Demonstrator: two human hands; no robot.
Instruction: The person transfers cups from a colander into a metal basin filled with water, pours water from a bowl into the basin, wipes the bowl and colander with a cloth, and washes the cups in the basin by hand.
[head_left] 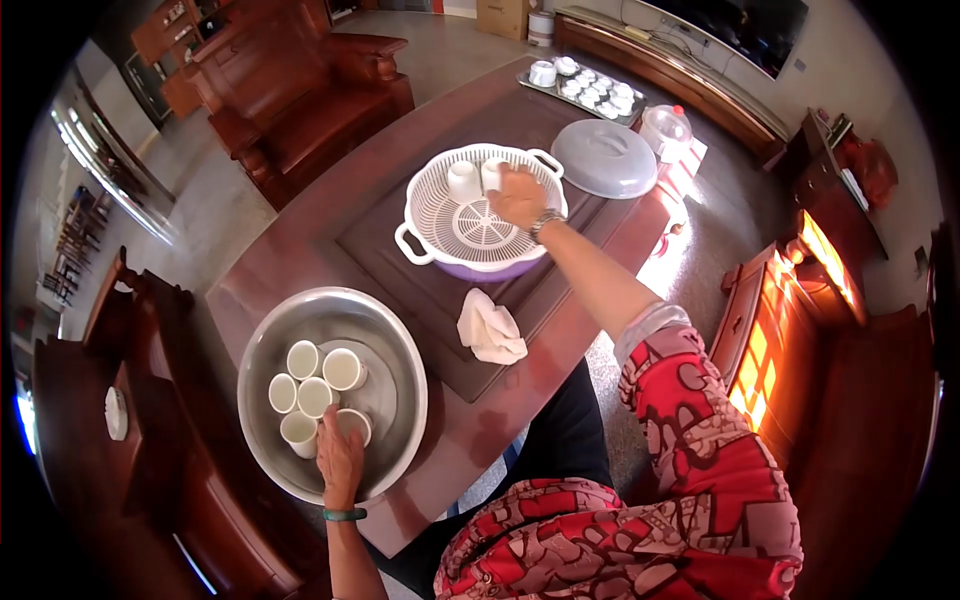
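Note:
Several white cups [303, 359] stand in a steel basin [411, 400] on the low table's near left part. My left hand [341, 462] reaches over the basin's front rim, its fingers closed around the side of a cup [353, 424]. Farther back, my right hand [520, 200] is inside a white colander [440, 235], with its fingers on a white cup [491, 174]. Another white cup [462, 182] stands to the left of it in the colander. Under the colander a purple bowl [487, 273] shows. A crumpled white cloth [490, 328] lies in front of it.
A grey round lid [603, 157] lies right of the colander. Behind it are a tray [547, 90] of small white cups and a clear container [666, 130]. Wooden armchairs [290, 90] and a bench [760, 340] stand around the table [300, 235].

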